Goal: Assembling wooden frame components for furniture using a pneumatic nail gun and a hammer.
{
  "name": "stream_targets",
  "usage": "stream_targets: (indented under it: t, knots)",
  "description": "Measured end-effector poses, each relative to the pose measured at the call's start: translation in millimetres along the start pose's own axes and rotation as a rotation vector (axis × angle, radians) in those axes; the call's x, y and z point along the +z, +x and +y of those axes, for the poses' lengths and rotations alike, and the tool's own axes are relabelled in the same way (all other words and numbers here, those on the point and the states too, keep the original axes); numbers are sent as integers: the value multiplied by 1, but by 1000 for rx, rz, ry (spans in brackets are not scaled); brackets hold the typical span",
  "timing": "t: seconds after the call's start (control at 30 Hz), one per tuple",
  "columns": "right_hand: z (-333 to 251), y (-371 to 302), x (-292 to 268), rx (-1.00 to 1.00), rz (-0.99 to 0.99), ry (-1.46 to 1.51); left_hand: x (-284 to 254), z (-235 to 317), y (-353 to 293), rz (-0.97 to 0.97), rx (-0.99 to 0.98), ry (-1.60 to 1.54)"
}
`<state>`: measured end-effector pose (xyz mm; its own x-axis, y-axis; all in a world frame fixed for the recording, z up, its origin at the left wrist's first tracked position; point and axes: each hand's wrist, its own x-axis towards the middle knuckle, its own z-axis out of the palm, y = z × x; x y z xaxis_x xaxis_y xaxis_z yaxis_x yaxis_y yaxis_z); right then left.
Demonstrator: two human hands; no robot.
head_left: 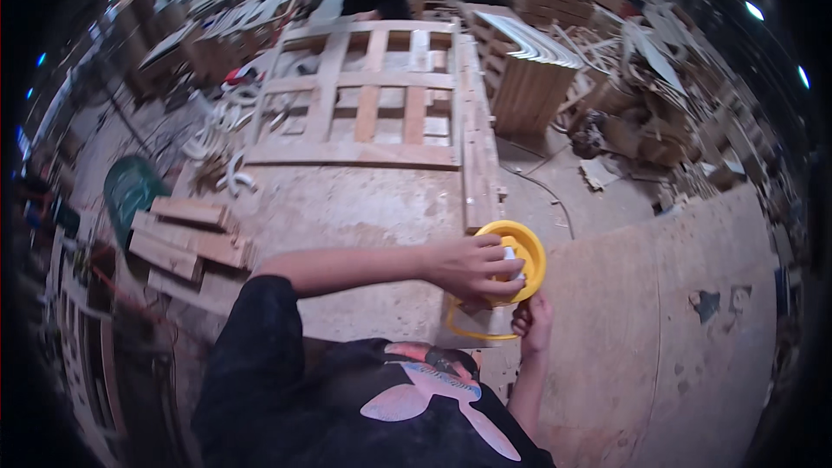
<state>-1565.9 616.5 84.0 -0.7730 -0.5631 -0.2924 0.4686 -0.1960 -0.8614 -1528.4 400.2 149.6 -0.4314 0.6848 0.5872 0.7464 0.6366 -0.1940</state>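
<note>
The right hand (534,322) curls at the lower rim of a yellow, round, plastic-looking disc (532,253), its grip unclear; the left hand (472,269) clamps the disc's face. Two-handed adjustment appears underway, likely calling for steady left-hand support. Beyond lies a pale, slatted wooden frame (360,80).

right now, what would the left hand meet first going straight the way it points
The left hand would first meet the yellow round thing it touches; beyond, perhaps the pale wooden panel, though depth is unclear.
</note>
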Motion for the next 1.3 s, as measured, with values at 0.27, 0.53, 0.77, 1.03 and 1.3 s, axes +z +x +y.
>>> stream_targets:
  t: [0.27, 0.53, 0.77, 1.03, 1.3]
  knots:
    - [47, -8, 60, -251, 365, 30, 9, -7, -7, 75, -99, -148]
    - [58, -10, 111, -202, 560, 383, 33, 39, 29, 111, -548, 55]
    - [42, -11, 11, -158, 162, 142, -7, 22, 0, -40, -127, -263]
    - [41, -12, 9, -295, 187, -21, -8, -13, 1, -187, -86, -291]
    - [44, -20, 107, -282, 464, 578, 20, 34, 21, -6, -685, 89]
